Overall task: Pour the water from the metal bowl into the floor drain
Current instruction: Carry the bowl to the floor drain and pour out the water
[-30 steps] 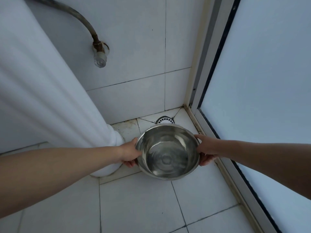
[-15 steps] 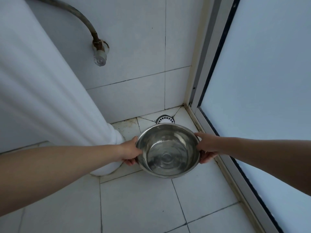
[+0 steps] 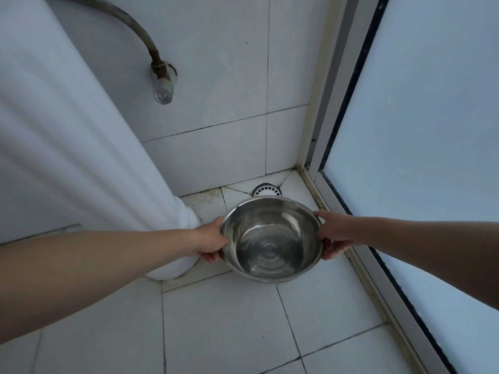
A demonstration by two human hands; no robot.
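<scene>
Metal bowl (image 3: 271,238) held between left hand (image 3: 209,242) and right hand (image 3: 334,234), both gripping rim. Floor drain (image 3: 267,190) just past fingers. Fast tip might splash water past drain; wet rim might slip.

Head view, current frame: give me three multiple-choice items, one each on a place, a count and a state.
1. Where is the round white slotted floor drain?
A. in the floor corner beyond the bowl
B. under the wall hose
C. behind the person

2. How many hands grip the shiny round metal bowl?
A. none
B. one
C. two

3. How is the bowl held?
A. upside down
B. opening up, off the floor
C. resting on the drain

Key: 1 A, the drain shows just past the bowl's far rim. 2 C, the left hand and right hand clasp opposite rims. 3 B, its inside faces the camera.
</scene>
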